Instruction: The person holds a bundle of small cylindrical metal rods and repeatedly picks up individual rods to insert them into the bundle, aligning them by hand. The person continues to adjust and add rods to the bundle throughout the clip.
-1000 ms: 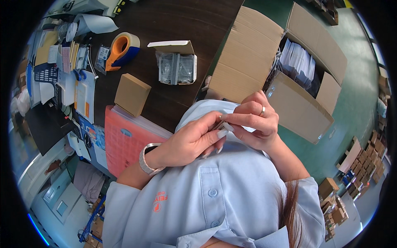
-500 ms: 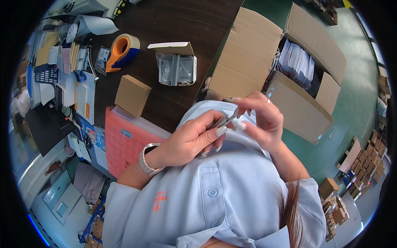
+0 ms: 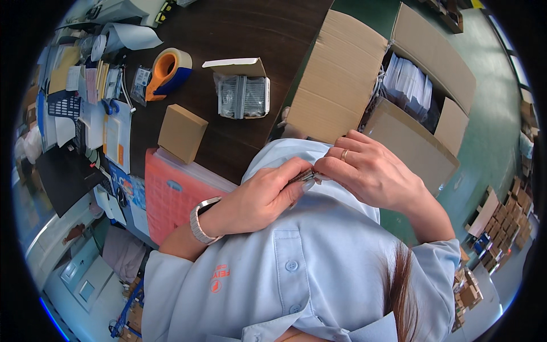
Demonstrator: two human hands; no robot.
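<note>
In front of my shirt, my left hand (image 3: 259, 196) is closed round a small, slim, shiny metal piece (image 3: 302, 176). Most of it is hidden by my fingers, so its exact kind does not show. My right hand (image 3: 370, 168) is at the far end of the piece, its fingers curled in and its back turned up. The right fingertips press together there; whatever they pinch is covered. Beyond my hands on the dark table, a small open white box (image 3: 266, 98) holds grey slim items in clear plastic.
A closed brown carton (image 3: 181, 132) stands behind a red translucent folder (image 3: 171, 194) on the left. Farther back is an orange and blue tape dispenser (image 3: 165, 71). At right, a large open cardboard box (image 3: 410, 145) holds stacked white papers. Stationery and papers crowd the table's left side.
My right hand has turned over, from spread fingers with the thumb showing to curled fingers with the back up. Its forearm swung outward to the right. The left hand keeps its grip.
</note>
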